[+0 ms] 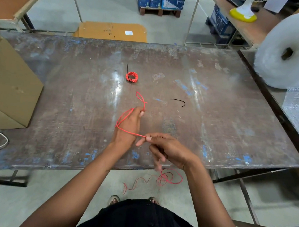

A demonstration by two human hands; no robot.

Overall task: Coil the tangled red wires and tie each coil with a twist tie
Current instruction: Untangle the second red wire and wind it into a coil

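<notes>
**Second coil just getting started, one already done**

Near the front edge of the table (217, 119), the left hand (128, 124) is upright, pinching the red wire (125, 115) at its fingertips, with a loop running around its back. The right hand (167, 149), just beside it, pinches the same strand, which runs left-to-right between them. The rest trails off the front edge into a tangle on the floor, right-hand side, so I'd guess that hand does the feeding. A finished coil (132, 76) sits mid-table, and a spare black tie (177, 102) lies right of it. Plenty of open room around.
</notes>
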